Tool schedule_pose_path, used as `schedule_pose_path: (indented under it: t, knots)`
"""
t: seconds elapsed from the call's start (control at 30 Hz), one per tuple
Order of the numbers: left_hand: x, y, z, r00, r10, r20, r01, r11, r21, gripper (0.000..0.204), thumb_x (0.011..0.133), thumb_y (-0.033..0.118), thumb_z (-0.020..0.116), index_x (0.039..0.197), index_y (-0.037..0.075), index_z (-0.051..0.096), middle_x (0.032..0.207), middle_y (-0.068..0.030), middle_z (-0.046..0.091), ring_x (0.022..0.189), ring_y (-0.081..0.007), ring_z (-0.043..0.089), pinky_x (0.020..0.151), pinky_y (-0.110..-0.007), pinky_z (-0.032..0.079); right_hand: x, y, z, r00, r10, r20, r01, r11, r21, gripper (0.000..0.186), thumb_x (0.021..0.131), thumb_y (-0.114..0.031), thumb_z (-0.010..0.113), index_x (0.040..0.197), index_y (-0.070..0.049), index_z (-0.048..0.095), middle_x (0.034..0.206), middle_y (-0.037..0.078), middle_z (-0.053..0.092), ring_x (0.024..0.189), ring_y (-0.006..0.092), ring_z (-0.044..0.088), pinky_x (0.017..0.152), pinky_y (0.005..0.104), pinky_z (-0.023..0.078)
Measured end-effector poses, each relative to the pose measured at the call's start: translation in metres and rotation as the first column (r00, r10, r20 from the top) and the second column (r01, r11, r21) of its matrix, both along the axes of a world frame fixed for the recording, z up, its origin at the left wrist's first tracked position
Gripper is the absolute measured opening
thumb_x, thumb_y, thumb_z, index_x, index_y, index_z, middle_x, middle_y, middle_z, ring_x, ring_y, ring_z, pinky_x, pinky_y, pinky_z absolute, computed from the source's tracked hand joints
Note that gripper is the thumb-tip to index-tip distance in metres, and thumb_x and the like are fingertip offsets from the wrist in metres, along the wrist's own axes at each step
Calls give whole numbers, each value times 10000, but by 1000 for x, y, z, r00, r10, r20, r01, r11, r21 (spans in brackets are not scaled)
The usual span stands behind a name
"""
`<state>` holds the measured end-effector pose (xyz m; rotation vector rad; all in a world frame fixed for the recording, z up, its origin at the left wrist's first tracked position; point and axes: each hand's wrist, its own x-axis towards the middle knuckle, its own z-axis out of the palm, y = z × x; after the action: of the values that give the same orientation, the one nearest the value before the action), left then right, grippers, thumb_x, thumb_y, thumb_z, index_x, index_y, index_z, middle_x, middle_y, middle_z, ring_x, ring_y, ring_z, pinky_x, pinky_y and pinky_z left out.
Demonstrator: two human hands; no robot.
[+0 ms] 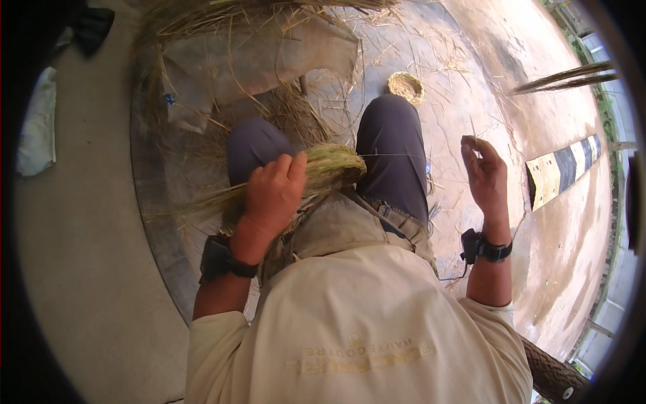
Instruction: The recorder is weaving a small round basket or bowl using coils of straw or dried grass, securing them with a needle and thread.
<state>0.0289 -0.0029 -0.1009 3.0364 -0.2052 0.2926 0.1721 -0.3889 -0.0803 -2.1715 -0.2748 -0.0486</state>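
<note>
My left hand [272,195] is closed around a thick bundle of green-yellow grass [328,165] that lies across my lap, its loose ends trailing to the left. A thin thread [404,155] runs taut from the bundle's head to my right hand [483,176], which is raised to the right with its fingers curled, pinching the thread's end. Both wrists carry black bands. My knees in dark trousers [392,145] point away from me.
A small round woven grass coil [406,87] lies on the ground beyond my right knee. Loose straw and a grey sheet [269,57] are piled ahead on the left. A black-and-yellow striped kerb [564,172] lies at right. Grass stalks [565,77] poke in from the upper right.
</note>
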Motion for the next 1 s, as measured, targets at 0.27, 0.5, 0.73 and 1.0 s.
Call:
schedule_pose_path:
  t: [0.27,0.5,0.73,1.0]
  knots:
    - [34,53,120,949,-154,-275,96,972,-213,299,921,145,712,1206,60,679,1046,-139,688,945,-394,696,783,-486,559,-25,75,50,943,315,-104,-277,920,277,197,1063,-74,618,1200,34,709,1071,82,706,895,91,641,782,254,521]
    - [41,44,125,885,-380,-268,242,869,-432,380,952,180,691,1325,111,668,1036,-158,707,943,-393,695,832,-484,560,-20,144,27,585,668,-459,-459,740,492,355,1096,-276,609,1222,49,672,883,44,652,883,94,575,800,296,498]
    - [30,39,107,932,-279,-233,174,906,-386,489,923,118,714,1402,207,667,910,-121,665,827,-348,695,730,-454,565,-6,93,4,552,706,-444,-619,703,350,278,1088,-258,627,1029,0,714,701,-34,559,675,66,495,597,274,422]
    - [30,27,90,955,-294,-44,273,926,-261,470,905,106,706,1355,241,701,879,-72,650,741,-315,692,656,-429,584,-17,175,64,576,652,-493,431,270,861,408,1117,-379,537,1052,-34,745,697,15,616,590,103,518,547,241,391]
